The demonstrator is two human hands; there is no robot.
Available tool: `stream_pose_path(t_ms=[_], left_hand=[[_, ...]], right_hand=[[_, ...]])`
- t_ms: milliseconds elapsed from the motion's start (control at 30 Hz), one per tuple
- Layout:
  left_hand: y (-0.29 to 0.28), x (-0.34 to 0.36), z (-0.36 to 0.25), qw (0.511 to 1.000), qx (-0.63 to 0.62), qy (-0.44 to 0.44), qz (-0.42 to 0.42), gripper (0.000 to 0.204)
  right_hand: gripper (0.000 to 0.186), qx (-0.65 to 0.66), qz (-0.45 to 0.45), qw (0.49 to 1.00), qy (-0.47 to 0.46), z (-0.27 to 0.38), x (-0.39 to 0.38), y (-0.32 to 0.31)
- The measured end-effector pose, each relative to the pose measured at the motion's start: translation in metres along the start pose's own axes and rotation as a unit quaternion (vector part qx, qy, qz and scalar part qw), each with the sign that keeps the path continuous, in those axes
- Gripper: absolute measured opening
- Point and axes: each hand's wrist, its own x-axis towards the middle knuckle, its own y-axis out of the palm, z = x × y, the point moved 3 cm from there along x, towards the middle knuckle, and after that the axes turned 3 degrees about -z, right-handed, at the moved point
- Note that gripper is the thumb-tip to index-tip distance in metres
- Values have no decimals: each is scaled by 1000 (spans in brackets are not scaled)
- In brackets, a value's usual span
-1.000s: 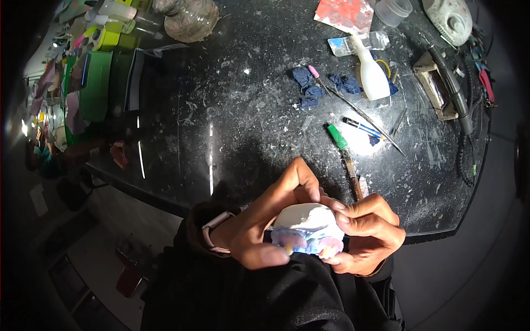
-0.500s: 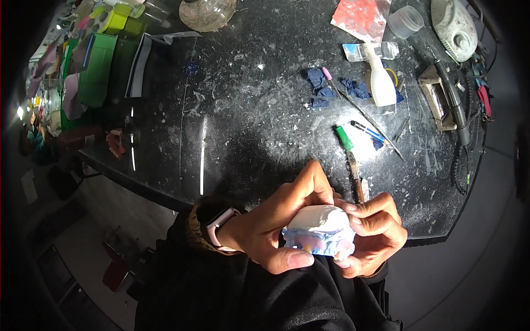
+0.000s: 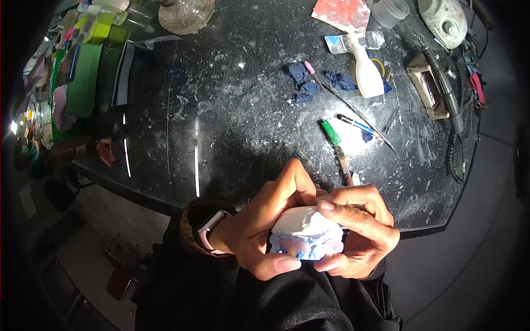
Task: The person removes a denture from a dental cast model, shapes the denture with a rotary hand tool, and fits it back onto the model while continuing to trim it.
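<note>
A dental cast [image 3: 302, 219] with a white plaster top, blue edging and pink parts with small tooth-like pieces sits between both hands, above my dark-clothed lap at the table's front edge. My left hand [image 3: 265, 231], with a watch on the wrist, curls round its left side, thumb low at the front. My right hand [image 3: 364, 231] grips the right side, forefinger near the top and thumb underneath. Just beyond them lie a brush-like tool [image 3: 342, 165] with a green part and wooden handle, a blue pencil [image 3: 356, 124] and a long thin metal tool [image 3: 361, 118].
The dark table [image 3: 232, 121] holds a white squeeze bottle [image 3: 369, 77], blue crumpled scraps [image 3: 342, 81], a glass vessel [image 3: 186, 14], and a corded handpiece [image 3: 444, 83] on the right. Green boxes [image 3: 83, 83] and clutter line the left, with a pink piece [image 3: 106, 151] nearby.
My right forefinger has moved up onto the white top of the cast. The camera's view has shifted slightly; both hands still hold the cast.
</note>
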Motion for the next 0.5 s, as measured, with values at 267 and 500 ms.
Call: stream_pose_path(t_ms=[267, 500], left_hand=[[1, -2, 1, 999, -37, 12, -19, 59], [5, 9, -13, 993, 47, 19, -111, 46]], right_hand=[[62, -8, 19, 1000, 6, -2, 2, 0], [70, -21, 55, 998, -1, -9, 5, -3]])
